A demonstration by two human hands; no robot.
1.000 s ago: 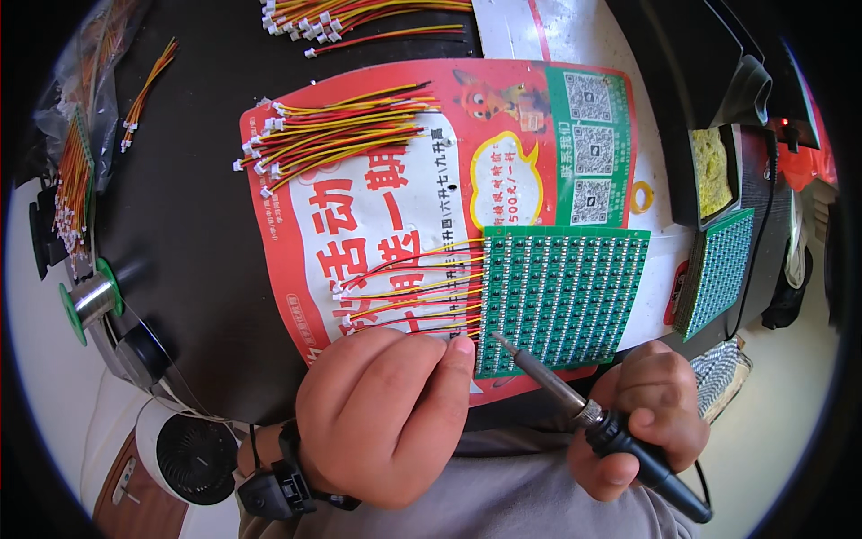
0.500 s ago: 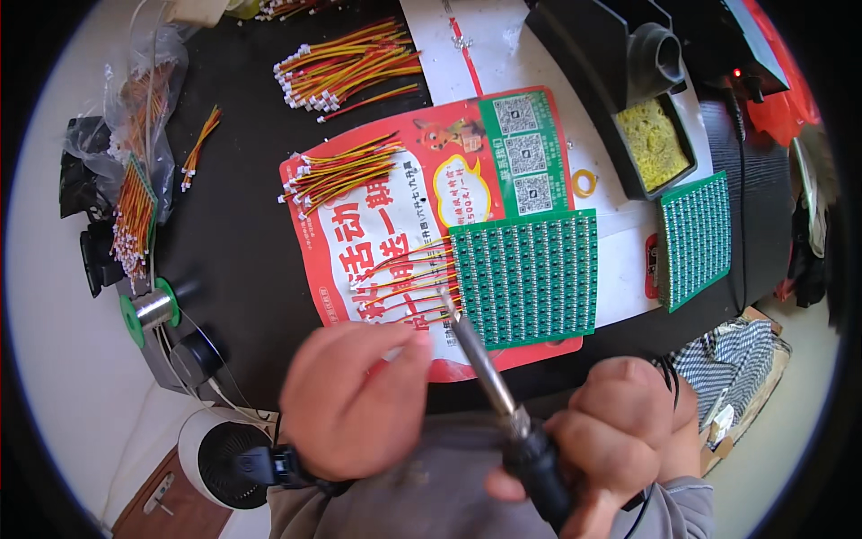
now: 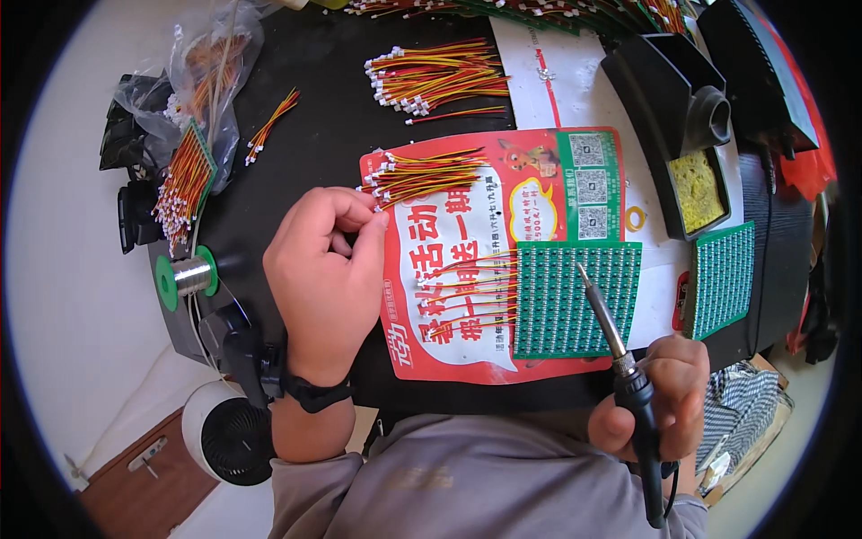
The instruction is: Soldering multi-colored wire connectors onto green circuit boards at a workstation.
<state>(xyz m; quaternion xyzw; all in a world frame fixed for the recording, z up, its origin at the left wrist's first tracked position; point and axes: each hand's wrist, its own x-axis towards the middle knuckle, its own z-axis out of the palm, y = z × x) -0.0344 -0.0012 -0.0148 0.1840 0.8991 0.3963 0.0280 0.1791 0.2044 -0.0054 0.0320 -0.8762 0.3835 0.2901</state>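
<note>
My right hand [image 3: 663, 395] grips a soldering iron [image 3: 639, 409] by its black handle. The metal tip points up and left, over a green circuit board panel [image 3: 575, 305]. Thin coloured wires [image 3: 476, 292] run out from the panel's left edge. My left hand [image 3: 328, 269], with a black band at its wrist, reaches to the white-connector end of a bundle of red, yellow and black wire leads [image 3: 431, 175]. Thumb and forefinger pinch at a connector there; the fingertips partly hide it. The panel and this bundle lie on a red and white printed sheet [image 3: 404, 346].
A black soldering iron stand with a yellow sponge [image 3: 696, 193] is at the right, beside another green panel [image 3: 723, 278]. A solder spool [image 3: 189, 276] and a plastic bag of leads [image 3: 215, 76] stand left. Another lead pile [image 3: 440, 76] lies farther back.
My left hand has moved up from the near edge to the lead bundle. The soldering iron has drawn back from the wire ends at the panel's left edge. The whole view has shifted.
</note>
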